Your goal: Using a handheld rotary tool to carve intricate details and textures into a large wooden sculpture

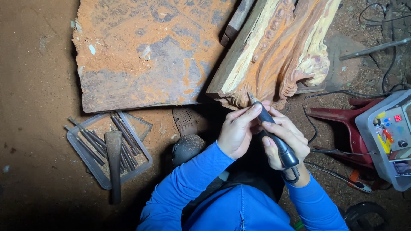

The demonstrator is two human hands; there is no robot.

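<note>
**Q:** So, what is being held, and how?

**A:** A slim black rotary carving handpiece (pixel 274 134) is gripped in both hands. The right hand (pixel 287 143) is closed around its rear body, fingers curled over the barrel, with the cable end emerging below the wrist. The left hand (pixel 237 130) is closed near the front, its fingertips (pixel 256 108) pinching the barrel just behind the metal bit. Both arms are covered by blue sleeves (pixel 195 177).

**Q:** Where is the tool's tip placed?

**A:** The bit is pressed to the lower edge of a carved wooden piece (pixel 278 47), which is seen leaning across the top middle of the view. Pale and reddish ridges are cut along it, and its bottom edge is touched by the tool.

**Q:** What is seen around the hands?

**A:** A large flat slab (pixel 145 51), dusted with orange sawdust, is laid on the dirt floor (pixel 34 85) to the left of the carving, just beside it. Near the slab's lower left corner, a clear plastic tray (pixel 85 156) is filled with dark chisels (pixel 124 141), and a wooden mallet (pixel 114 162) is rested across it. At the right edge, a grey control box (pixel 385 141) with coloured buttons is set on a red plastic stool (pixel 338 124), with black cables (pixel 321 96) trailing across the floor. A dusty shoe (pixel 187 147) is visible below the slab, close to the left hand.
</note>
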